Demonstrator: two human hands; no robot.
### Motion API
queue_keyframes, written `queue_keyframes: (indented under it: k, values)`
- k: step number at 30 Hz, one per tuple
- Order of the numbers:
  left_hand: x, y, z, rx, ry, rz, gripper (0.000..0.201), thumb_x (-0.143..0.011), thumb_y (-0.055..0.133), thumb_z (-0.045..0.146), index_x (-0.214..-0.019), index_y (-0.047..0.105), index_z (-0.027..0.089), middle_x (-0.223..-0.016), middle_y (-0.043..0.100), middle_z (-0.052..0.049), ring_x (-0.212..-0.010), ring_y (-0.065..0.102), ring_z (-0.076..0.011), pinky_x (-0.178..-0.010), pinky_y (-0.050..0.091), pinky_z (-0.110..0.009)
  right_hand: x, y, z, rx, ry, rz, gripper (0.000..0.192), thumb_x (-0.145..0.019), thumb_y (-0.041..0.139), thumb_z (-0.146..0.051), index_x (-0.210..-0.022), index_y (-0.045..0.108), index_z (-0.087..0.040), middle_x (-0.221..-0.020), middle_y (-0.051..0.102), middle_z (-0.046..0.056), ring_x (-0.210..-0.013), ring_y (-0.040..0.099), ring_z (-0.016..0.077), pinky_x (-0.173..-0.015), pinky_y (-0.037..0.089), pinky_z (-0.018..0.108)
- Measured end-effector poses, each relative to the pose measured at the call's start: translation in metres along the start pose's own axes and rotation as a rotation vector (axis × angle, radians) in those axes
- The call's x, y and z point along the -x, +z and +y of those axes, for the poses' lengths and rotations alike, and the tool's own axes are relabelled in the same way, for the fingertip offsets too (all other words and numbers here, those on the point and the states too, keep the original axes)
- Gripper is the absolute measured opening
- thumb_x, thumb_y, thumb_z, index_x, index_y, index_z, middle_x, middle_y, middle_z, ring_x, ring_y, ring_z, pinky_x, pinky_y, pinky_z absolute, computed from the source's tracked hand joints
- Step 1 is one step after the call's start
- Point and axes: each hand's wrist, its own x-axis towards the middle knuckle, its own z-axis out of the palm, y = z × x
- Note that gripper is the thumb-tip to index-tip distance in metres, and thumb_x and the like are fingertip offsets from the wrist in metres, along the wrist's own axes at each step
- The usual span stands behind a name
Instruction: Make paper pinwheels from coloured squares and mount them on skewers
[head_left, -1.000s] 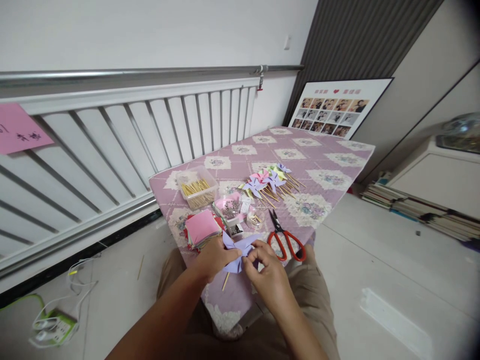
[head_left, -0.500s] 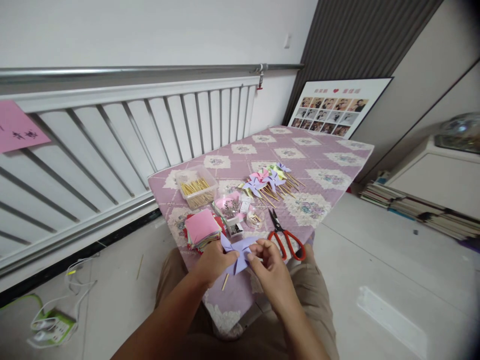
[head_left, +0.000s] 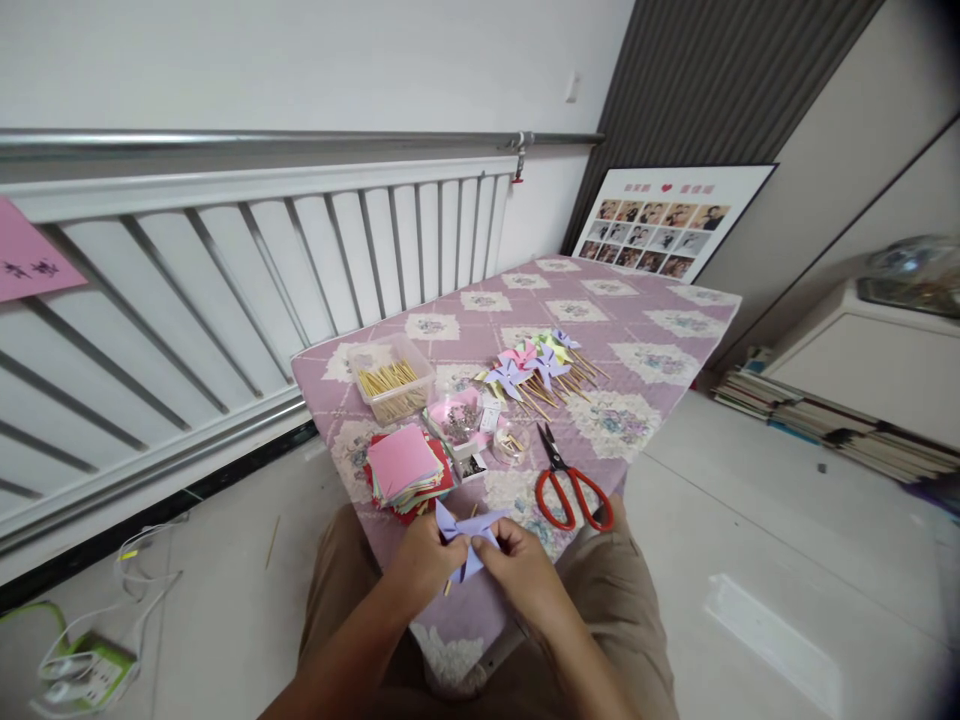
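Seen from beside the seated person, left to right:

- Stack of square coloured paper sheets, pink on top — near the front left corner of the purple floral tablecloth. Behind it, a clear plastic tub of wooden sticks.
- Left hand — fingers closed on the left side of the folded lilac paper pinwheel.
- Lilac pinwheel — held between both hands just over the near table edge, a thin stick tip showing beneath it. 1 second ago it was higher up and its blades spread wider; now both hands have drawn it down toward the lap and bunched it at the centre. My reading: the blades are being gathered for pinning.
- Right hand — thumb and fingers pinched on the pinwheel's right side. Half a second ago these fingers were looser, just off the paper.
- Red-handled scissors — lying flat on the cloth, just right of the hands, untouched in all 3 views.
- Cluster of finished pastel pinwheels on sticks — mid-table, unmoved.
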Motion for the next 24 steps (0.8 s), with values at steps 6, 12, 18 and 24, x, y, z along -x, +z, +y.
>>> queue_keyframes:
  k: [6, 12, 18, 24]
  values:
    - [0.003, 0.004, -0.033, 0.028, 0.011, 0.016, 0.006, -0.068, 0.052, 0.014, -0.064, 0.051, 0.017, -0.057, 0.05, 0.003, -0.056, 0.046, -0.0123, -0.055, 0.035, -0.024, 0.002, 0.012, 0.016, 0.099, -0.025, -0.032, 0.01, -0.072, 0.057, -0.023, -0.067, 0.065, -0.018, -0.06, 0.064, -0.003, -0.056, 0.054, 0.015, -0.055, 0.043, 0.024]
    - [0.004, -0.001, -0.048, 0.091, -0.071, -0.017, 0.007, -0.067, 0.056, 0.015, -0.064, 0.05, 0.018, -0.054, 0.046, 0.005, -0.053, 0.044, -0.0114, -0.053, 0.034, -0.023, 0.0, 0.019, 0.022, 0.087, 0.003, -0.098, 0.012, -0.072, 0.054, -0.02, -0.069, 0.066, -0.018, -0.06, 0.063, -0.003, -0.056, 0.054, 0.0146, -0.055, 0.042, 0.024]
    - [0.01, -0.015, -0.054, 0.187, -0.132, -0.03, 0.006, -0.065, 0.059, 0.02, -0.066, 0.055, 0.016, -0.058, 0.052, 0.002, -0.056, 0.048, -0.0132, -0.056, 0.038, -0.024, 0.001, 0.02, 0.028, 0.035, 0.03, -0.168, 0.014, -0.078, 0.057, -0.026, -0.074, 0.068, -0.017, -0.066, 0.065, -0.002, -0.061, 0.057, 0.0147, -0.061, 0.045, 0.025]
    - [0.008, -0.033, -0.051, 0.267, -0.241, 0.118, 0.015, -0.071, 0.057, 0.028, -0.078, 0.062, 0.016, -0.074, 0.065, -0.003, -0.075, 0.059, -0.0191, -0.069, 0.044, -0.026, -0.022, -0.018, 0.039, 0.38, -0.144, 0.173, 0.018, -0.083, 0.055, -0.032, -0.072, 0.063, -0.019, -0.07, 0.064, 0.002, -0.068, 0.059, 0.0188, -0.065, 0.047, 0.029]
